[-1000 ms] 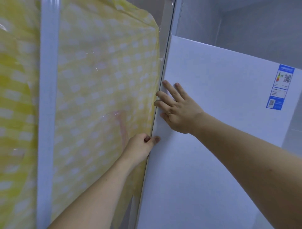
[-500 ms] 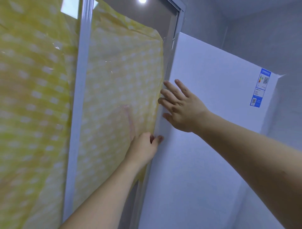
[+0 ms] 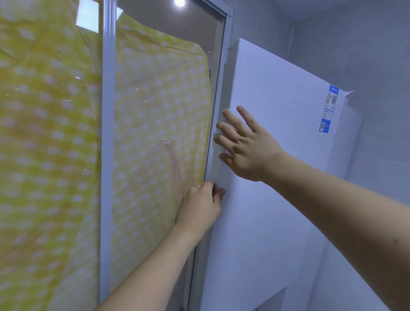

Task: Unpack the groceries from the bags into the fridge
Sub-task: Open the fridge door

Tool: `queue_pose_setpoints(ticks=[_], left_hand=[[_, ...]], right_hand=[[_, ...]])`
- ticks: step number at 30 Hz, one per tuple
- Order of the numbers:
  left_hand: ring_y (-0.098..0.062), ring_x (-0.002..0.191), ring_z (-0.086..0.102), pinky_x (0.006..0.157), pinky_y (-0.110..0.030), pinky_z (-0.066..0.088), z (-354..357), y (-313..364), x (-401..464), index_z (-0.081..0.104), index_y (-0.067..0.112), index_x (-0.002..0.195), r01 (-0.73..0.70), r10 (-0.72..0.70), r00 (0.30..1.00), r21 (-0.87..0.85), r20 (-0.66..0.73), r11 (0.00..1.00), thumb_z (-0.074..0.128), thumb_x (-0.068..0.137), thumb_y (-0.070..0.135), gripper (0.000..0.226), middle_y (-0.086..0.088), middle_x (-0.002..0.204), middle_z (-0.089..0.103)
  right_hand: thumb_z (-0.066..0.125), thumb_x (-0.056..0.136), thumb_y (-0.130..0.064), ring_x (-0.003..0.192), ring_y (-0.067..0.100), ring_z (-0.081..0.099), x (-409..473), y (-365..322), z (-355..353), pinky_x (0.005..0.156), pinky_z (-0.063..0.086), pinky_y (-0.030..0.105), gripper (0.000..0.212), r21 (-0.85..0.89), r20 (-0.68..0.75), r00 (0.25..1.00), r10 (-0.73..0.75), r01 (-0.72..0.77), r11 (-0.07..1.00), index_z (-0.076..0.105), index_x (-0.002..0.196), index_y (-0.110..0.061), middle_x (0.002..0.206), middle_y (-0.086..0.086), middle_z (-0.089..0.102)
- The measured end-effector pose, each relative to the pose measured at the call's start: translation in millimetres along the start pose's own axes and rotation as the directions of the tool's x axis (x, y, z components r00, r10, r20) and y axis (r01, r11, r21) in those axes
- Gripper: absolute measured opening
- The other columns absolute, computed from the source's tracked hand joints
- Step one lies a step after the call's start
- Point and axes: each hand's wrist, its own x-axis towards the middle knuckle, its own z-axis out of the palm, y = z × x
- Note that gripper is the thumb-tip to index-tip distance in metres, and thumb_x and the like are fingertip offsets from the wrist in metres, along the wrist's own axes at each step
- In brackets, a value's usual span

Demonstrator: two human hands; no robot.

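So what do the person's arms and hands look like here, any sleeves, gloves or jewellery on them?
Both forearms are bare as far as the frame shows: no sleeve edge comes into view. The left hand and the right hand wear no gloves, and no ring, watch or bracelet shows on the fingers or wrists. The few nails that show look short; the picture is too soft to tell any polish.

Glass sliding door with pale metal frame (image 3: 107,155), yellow white-checked plastic sheet (image 3: 155,111) behind the glass (creased, sagging at its top edge). Round ceiling light (image 3: 179,2) reflected up top.
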Motion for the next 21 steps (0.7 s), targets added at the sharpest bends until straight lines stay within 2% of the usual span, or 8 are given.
queue_pose_setpoints(ticks=[3,9,16,21], left_hand=[[-0.038,0.082,0.058,0.061,-0.032,0.031,-2,28,-20,0.043,0.017,0.080,0.016,-0.016,1.000,0.024,0.004,1.000,0.050,0.097,0.038,0.028,-0.013,0.089,0.065],[-0.040,0.090,0.059,0.063,-0.032,0.033,6,95,-67,0.048,0.016,0.088,0.029,-0.029,1.000,0.079,-0.003,0.996,0.048,0.098,0.036,0.023,-0.014,0.097,0.066],[-0.039,0.090,0.059,0.063,-0.035,0.035,24,167,-114,0.052,0.009,0.105,0.018,-0.021,1.000,0.154,0.020,0.988,0.043,0.100,0.032,0.026,-0.016,0.100,0.065],[-0.037,0.083,0.056,0.061,-0.034,0.033,33,213,-137,0.041,0.013,0.094,-0.001,-0.009,0.998,0.159,0.066,0.987,0.040,0.101,0.030,0.019,-0.017,0.097,0.065]], right_hand=[[0.046,0.089,-0.036,0.132,0.038,0.045,-18,8,-21,0.114,0.027,0.056,0.037,0.010,-0.014,1.000,-0.001,0.001,1.000,0.066,0.105,-0.008,0.119,0.011,0.060],[0.047,0.088,-0.032,0.131,0.041,0.045,-68,30,-71,0.110,0.031,0.059,0.037,0.064,-0.061,0.998,0.018,-0.014,0.998,0.066,0.105,-0.005,0.120,0.013,0.060],[0.041,0.089,-0.031,0.133,0.044,0.041,-130,59,-124,0.111,0.022,0.057,0.039,0.064,0.009,0.999,0.045,-0.046,0.997,0.064,0.106,-0.005,0.122,0.015,0.058],[0.037,0.089,-0.030,0.135,0.044,0.038,-167,77,-151,0.112,0.020,0.056,0.043,0.038,0.081,0.994,0.077,-0.081,0.996,0.065,0.109,-0.005,0.125,0.015,0.057]])
